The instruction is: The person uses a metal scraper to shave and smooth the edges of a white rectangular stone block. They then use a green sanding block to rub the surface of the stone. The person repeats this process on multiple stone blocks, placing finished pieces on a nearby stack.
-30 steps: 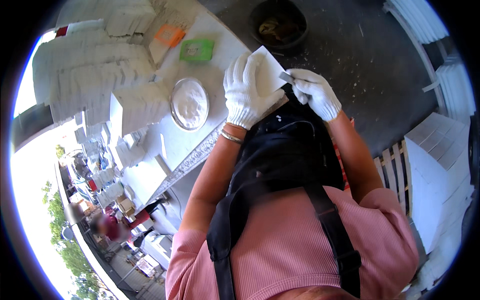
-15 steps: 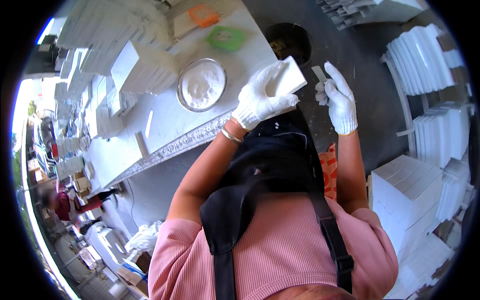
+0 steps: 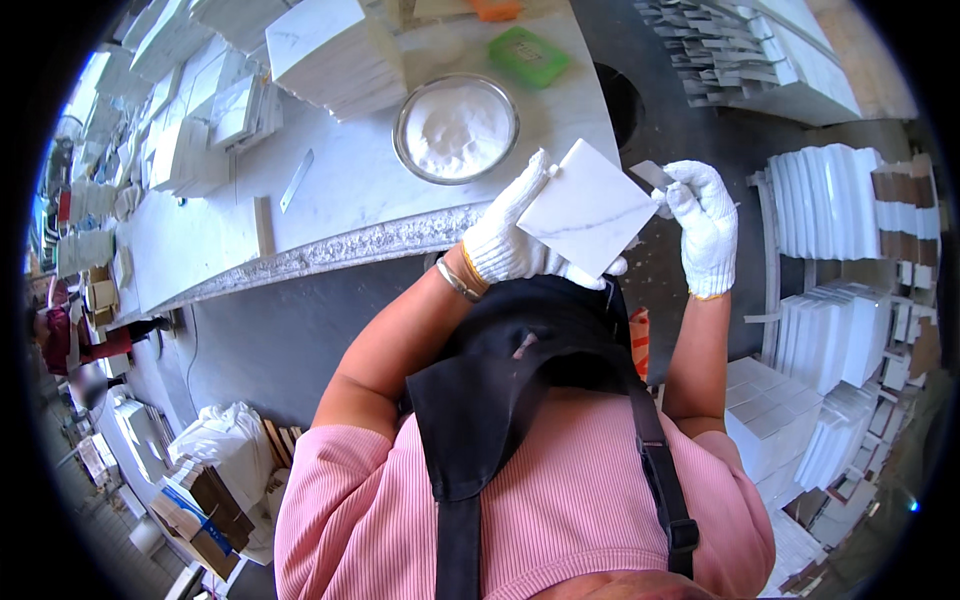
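White marble-like stone tops the long table, which spreads mostly to the left of the round bowl that serves as a marker here; its rough, grey-speckled front edge runs on the person's side of that bowl. Bundled white slabs stand well off to the bowl's right, beyond the table. Next in size comes a block of stacked tiles, just beyond the bowl on its left. White powder fills the bowl itself, its surface dented and uneven. To the right of the bowl and nearer the person, a square white tile with a thin grey vein is held up, turned cornerwise. The gloved left hand grips it from the left and below (some fingers are hidden behind it). Farther right of the bowl, the gloved right hand is closed in a pinch. Beyond the bowl and to its right lies a green block. Smallest is the flat grey blade in the right hand's pinch, right of the bowl and just beside the tile; whether they touch is hard to tell.
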Demonstrator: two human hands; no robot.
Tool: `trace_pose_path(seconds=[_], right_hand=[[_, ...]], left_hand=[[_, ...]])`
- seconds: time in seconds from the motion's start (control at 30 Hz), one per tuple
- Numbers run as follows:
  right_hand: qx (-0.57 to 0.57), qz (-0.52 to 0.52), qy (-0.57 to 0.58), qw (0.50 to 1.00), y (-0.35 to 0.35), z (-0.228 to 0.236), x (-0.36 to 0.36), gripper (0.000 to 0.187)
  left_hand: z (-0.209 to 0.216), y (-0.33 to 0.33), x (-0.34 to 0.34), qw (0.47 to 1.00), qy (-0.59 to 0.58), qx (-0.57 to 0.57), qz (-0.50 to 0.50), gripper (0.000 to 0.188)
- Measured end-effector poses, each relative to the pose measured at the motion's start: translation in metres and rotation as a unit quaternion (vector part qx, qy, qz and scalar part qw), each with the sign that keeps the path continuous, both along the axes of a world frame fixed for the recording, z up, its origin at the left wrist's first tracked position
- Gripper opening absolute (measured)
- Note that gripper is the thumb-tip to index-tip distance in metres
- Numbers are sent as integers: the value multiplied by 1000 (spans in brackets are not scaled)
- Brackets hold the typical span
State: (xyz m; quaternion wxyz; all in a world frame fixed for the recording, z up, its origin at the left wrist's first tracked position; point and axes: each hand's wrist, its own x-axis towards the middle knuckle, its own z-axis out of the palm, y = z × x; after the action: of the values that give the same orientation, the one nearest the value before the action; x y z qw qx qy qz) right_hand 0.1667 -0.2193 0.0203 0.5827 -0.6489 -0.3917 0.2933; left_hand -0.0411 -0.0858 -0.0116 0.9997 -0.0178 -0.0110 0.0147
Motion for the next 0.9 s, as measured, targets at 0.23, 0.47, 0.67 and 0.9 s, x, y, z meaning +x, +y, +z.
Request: trace_pose_path(seconds=[0.23,0.47,0.67,0.9], right_hand=[[-116,41,-90,988,3,20,-9,20],[-171,74,-126,974,-2,19,-10,23],[-180,76,108,975,-15,-28,19,34],[-92,22,274,957,-2,-69,21,24]], left_hand=[[-7,-5,-9,998,27,45,31,81],[-11,-8,-11,996,36,76,35,85],[-26,5,7,998,23,62,-15,92],[-45,23,27,994,11,88,-56,97]])
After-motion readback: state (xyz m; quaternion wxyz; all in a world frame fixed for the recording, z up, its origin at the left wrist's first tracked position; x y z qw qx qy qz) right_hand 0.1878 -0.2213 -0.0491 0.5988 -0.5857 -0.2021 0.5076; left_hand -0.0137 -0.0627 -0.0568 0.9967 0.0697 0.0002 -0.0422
